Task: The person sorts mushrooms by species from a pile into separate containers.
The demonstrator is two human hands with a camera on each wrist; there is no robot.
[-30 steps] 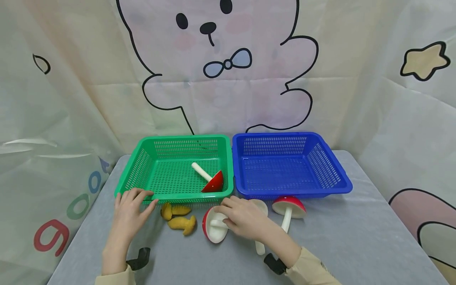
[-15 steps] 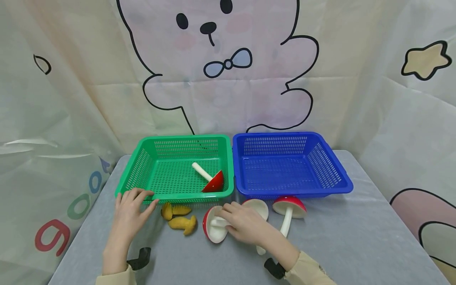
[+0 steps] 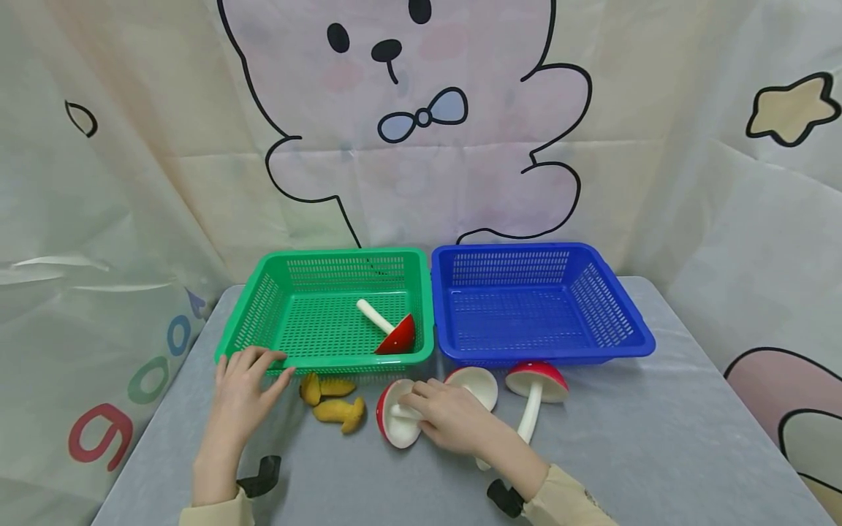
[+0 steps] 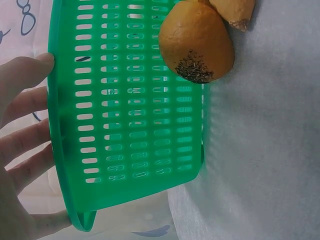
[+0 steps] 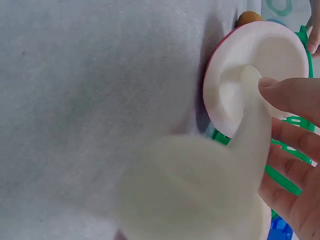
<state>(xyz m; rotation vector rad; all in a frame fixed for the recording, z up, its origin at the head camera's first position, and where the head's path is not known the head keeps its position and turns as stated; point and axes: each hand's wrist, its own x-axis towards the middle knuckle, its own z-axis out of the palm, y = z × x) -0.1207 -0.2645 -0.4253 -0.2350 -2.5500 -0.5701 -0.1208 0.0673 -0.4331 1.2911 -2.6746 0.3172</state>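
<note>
My left hand [image 3: 240, 391] holds the near left rim of the green basket [image 4: 125, 192], thumb on the outer edge and fingers reaching behind the rim, their tips hidden. My right hand [image 3: 454, 416] pinches the white stem of a red-capped toy mushroom [image 5: 225, 95], thumb on one side and fingers behind. That mushroom lies on its side, its white underside facing right in the head view. A second mushroom [image 3: 476, 383] lies just beyond the hand, its stem partly covered by it. Inside the green basket rests another red mushroom [image 3: 397, 336].
A blue basket [image 3: 539, 364] stands against the green one on the right. Another red mushroom [image 3: 536, 383] lies before it. Two small brown mushrooms, one nearer [image 3: 340, 413] and one farther [image 3: 335, 387], lie between my hands. A printed curtain [image 3: 421, 190] hangs behind the grey table [image 3: 658, 438].
My right hand has lowered slightly and come back toward me, its fingers settling on the mushroom stem. The mushroom and my left hand have stayed nearly in place.
</note>
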